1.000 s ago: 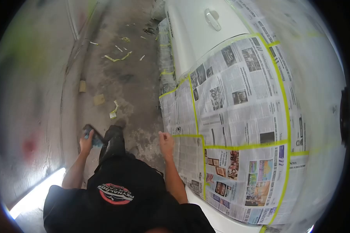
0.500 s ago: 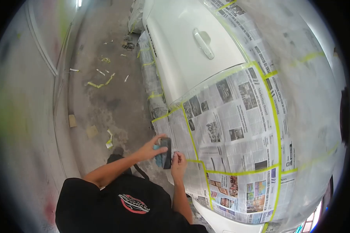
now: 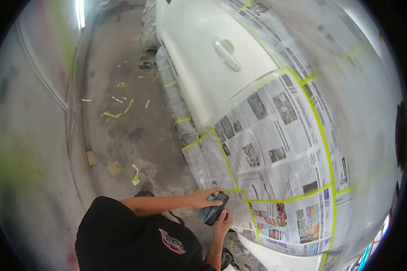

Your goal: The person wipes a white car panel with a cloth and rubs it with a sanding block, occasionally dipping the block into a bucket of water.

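Note:
My left hand (image 3: 204, 198) is closed round a dark rectangular block (image 3: 216, 210), thumb on one face and fingers at the upper edge. Blue sheet-like material (image 3: 207, 213) shows along the block's left side. My right hand (image 3: 224, 220) has its fingers curled against the block's lower right end. Both hands are beside the car panel, which is covered with taped newspaper (image 3: 289, 158). Yellow-green tape (image 3: 288, 198) runs along the seams of the sheets.
Ahead is a bare white car door (image 3: 185, 40) with a handle (image 3: 227, 54). Bare white bodywork (image 3: 280, 262) shows below the newspaper. Tape scraps (image 3: 119, 113) and paper bits lie on the concrete floor (image 3: 135, 86). A paint-stained wall (image 3: 27, 135) stands on the left.
Both hands and the block have moved down and right, to the lower newspaper edge. The right fingers, lower on the block's side before, are now at its end. The view has shifted slightly.

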Demonstrator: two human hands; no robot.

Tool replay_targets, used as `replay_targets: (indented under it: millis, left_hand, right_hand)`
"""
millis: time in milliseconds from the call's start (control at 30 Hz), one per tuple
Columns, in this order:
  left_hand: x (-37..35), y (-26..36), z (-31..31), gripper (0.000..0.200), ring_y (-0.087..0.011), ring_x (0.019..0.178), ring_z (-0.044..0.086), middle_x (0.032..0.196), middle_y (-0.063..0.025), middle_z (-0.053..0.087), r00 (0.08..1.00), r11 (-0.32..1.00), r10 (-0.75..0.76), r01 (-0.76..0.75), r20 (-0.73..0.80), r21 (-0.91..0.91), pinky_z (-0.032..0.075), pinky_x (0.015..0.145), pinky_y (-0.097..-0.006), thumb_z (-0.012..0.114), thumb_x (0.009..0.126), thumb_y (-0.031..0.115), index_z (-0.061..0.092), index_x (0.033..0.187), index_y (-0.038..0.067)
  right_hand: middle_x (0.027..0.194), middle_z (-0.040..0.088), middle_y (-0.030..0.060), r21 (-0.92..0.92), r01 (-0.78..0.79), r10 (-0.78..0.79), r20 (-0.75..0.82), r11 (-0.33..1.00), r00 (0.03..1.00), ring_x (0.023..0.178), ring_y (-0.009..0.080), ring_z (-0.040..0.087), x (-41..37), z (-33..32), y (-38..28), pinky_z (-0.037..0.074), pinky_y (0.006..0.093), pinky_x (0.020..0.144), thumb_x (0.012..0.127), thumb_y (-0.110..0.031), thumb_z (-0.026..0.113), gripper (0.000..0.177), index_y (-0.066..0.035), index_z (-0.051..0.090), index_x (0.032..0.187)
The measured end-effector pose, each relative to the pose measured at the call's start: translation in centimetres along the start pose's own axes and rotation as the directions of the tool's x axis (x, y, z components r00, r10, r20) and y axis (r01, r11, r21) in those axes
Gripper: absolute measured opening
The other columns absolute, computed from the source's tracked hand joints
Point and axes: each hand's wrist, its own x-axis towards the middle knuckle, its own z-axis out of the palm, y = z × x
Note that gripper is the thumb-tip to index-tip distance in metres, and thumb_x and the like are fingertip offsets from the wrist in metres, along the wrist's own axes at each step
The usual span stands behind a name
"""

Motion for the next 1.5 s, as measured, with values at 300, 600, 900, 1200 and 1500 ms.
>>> replay_targets:
  millis: [300,600,900,1200,1500]
  left_hand:
    - [-0.8,1.1,15.1,0.065,-0.0213,0.114,0.058,0.13,-0.0109,0.063,0.98,0.996,0.047,-0.06,0.191,0.064,0.047,0.1,-0.0382,0.069,0.098,0.04,0.047,0.152,0.012]
    - [-4.0,-2.1,37.1,0.056,-0.0167,0.109,0.062,0.129,-0.0077,0.064,0.779,0.995,-0.09,0.098,0.62,0.021,0.05,0.097,-0.0336,0.069,0.099,0.019,0.049,0.15,0.01]
    - [-3.9,-5.5,51.4,0.053,-0.0141,0.099,0.064,0.117,-0.0064,0.069,0.55,0.969,-0.245,0.149,0.798,0.195,0.053,0.087,-0.0315,0.073,0.096,0.023,0.053,0.143,0.008]
    - [0.7,-11.6,64.7,0.048,-0.0127,0.092,0.064,0.109,-0.0058,0.07,0.427,0.966,-0.259,0.104,0.866,0.237,0.053,0.083,-0.0313,0.074,0.094,0.024,0.058,0.137,0.009]
    - [5.3,-17.1,76.3,0.048,-0.0178,0.107,0.065,0.115,-0.0092,0.071,0.301,0.939,-0.342,0.088,0.89,0.332,0.049,0.098,-0.0359,0.072,0.095,0.033,0.06,0.135,0.008]
  right_hand:
    - [0.123,0.065,0.0141,0.266,0.005,0.057,-0.223,0.964,0.973,0.109,0.0196,0.064,-9.3,-9.7,3.9,0.051,0.0335,0.094,0.105,-0.018,0.058,0.045,0.003,0.048,0.144]
    - [0.114,0.063,0.0084,0.392,-0.192,0.398,-0.557,0.9,0.729,0.099,0.0142,0.058,-25.0,-21.9,12.7,0.05,0.0292,0.086,0.102,-0.014,0.064,0.045,0.001,0.054,0.143]
    - [0.119,0.057,0.0071,0.298,-0.224,0.373,-0.748,0.928,0.549,0.106,0.017,0.056,-32.5,-28.7,20.0,0.048,0.0344,0.09,0.105,-0.027,0.06,0.053,-0.003,0.044,0.149]
    - [0.126,0.055,0.0198,0.704,-0.358,0.788,-0.509,0.613,0.346,0.111,0.0279,0.058,-31.4,-37.2,28.1,0.052,0.0414,0.09,0.082,-0.043,0.086,0.09,-0.002,0.035,0.144]
    - [0.1,0.069,0.0089,0.843,-0.228,0.871,-0.45,0.487,0.194,0.094,0.0157,0.066,-31.8,-44.6,36.4,0.053,0.0318,0.082,0.09,-0.028,0.081,0.072,-0.004,0.042,0.147]
